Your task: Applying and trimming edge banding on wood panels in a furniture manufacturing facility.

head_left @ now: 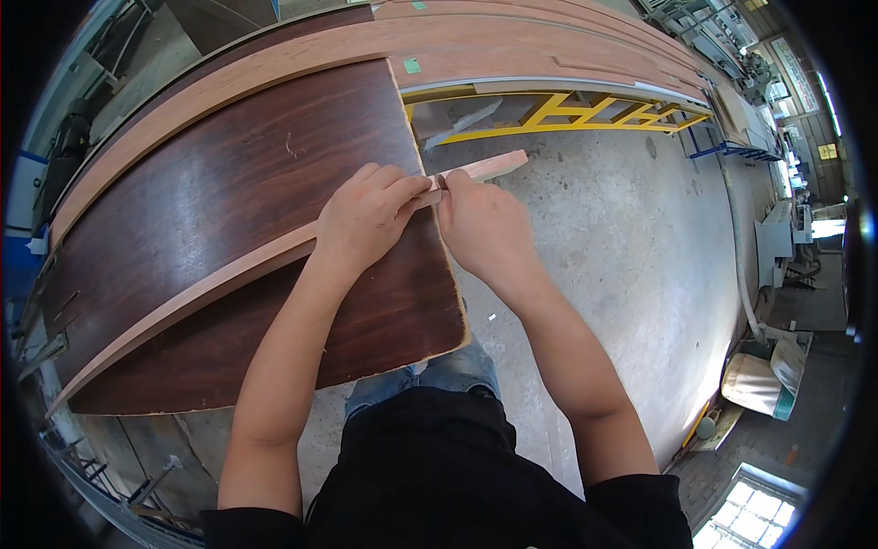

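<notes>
A long, narrow wooden strip [215, 279] runs slantwise over a dark brown wood-grain board [229, 156]; its far end sticks out past the board's right edge. My left hand [370, 215] is closed around the strip close to that edge. Just beyond it, my right hand [489, 229] is closed against the strip, its thumb beside the left fingertips. Between the two hands a small dark piece [442, 182] shows on the strip, pinched by the right fingers. Most of it is hidden, so its kind is unclear.
Another wooden strip [183, 114] lies along the board's far side. Beyond are long reddish wooden panels [549, 46] with small green tags, above a yellow frame [585, 112]. Concrete floor [604, 238] spreads to the right. A whitish bag [754, 384] stands by the right wall.
</notes>
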`<state>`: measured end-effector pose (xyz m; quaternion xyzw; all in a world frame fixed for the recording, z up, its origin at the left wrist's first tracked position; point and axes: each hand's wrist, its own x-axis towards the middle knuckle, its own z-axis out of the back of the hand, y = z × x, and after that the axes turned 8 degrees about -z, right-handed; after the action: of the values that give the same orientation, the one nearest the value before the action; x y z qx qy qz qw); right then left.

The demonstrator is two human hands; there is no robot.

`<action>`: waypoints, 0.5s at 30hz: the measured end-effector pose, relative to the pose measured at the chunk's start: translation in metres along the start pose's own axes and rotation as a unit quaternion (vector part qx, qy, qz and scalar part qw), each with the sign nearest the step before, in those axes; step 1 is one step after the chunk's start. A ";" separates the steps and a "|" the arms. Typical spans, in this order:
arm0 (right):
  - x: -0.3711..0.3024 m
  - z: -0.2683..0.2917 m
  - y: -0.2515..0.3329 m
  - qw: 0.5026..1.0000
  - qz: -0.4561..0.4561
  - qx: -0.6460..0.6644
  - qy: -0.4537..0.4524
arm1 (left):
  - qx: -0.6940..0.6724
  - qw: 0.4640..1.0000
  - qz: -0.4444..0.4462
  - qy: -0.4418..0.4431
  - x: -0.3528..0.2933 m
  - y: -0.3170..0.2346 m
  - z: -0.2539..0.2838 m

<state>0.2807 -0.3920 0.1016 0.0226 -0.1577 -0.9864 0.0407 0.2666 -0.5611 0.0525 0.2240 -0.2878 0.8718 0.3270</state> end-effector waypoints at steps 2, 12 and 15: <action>0.001 -0.002 0.000 1.000 0.002 0.002 -0.004 | 0.000 1.000 0.001 0.001 0.001 0.000 0.000; 0.002 -0.008 0.007 1.000 -0.001 -0.028 -0.012 | -0.005 0.999 0.037 0.030 0.000 0.001 0.003; 0.002 -0.007 0.011 0.999 -0.003 -0.038 -0.013 | -0.008 0.998 0.056 0.038 0.001 0.001 0.002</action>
<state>0.2797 -0.4047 0.0981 0.0089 -0.1209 -0.9919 0.0368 0.2659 -0.5622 0.0539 0.1713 -0.2938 0.8946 0.2900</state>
